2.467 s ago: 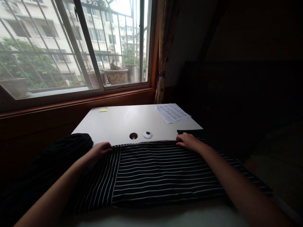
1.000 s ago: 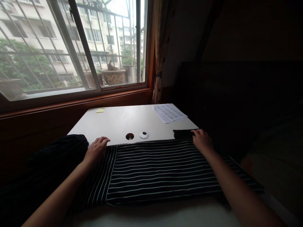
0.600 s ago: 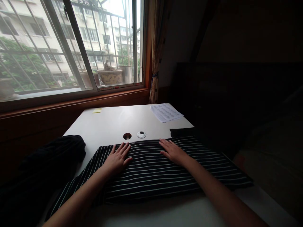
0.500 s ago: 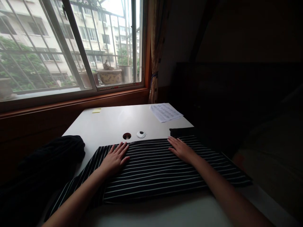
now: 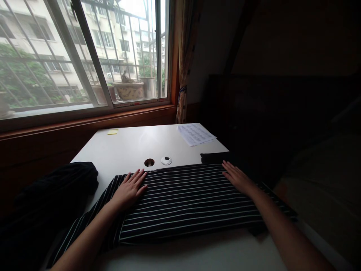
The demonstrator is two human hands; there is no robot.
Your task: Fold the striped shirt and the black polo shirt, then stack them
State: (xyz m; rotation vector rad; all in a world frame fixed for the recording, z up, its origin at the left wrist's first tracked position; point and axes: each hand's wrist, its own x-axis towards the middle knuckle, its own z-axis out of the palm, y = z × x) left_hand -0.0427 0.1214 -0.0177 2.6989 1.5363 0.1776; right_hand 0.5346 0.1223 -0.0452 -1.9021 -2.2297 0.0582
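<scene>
So the striped cloth [image 5: 183, 199] lies under and between both hands, left [image 5: 128, 190] and right [image 5: 237, 178], open flat, gripping nothing.

Home interior. Indicators: curtain [image 5: 182, 67] tied beside sliding window [image 5: 124, 56] in wood frame; barred ledge holds potted plant [image 5: 128, 88]; apartment block [image 5: 53, 41] stands outside.
</scene>
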